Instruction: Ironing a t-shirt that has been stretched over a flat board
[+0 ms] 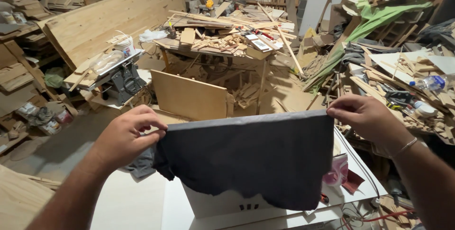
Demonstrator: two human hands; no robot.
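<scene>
Grey cloth [251, 159] pinched at both top corners, left hand [125, 137] and right hand [365, 116]; keep it taut and level over the white worktop [132, 201].

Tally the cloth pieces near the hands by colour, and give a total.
Dark grey: 2, the large cloth stretched between the left hand and right hand, and a crumpled rag under the left hand.
Dark red: 1, a scrap on the white table.
Pink: 1, a crumpled piece beside it; its material is unclear.
Total: 4
</scene>
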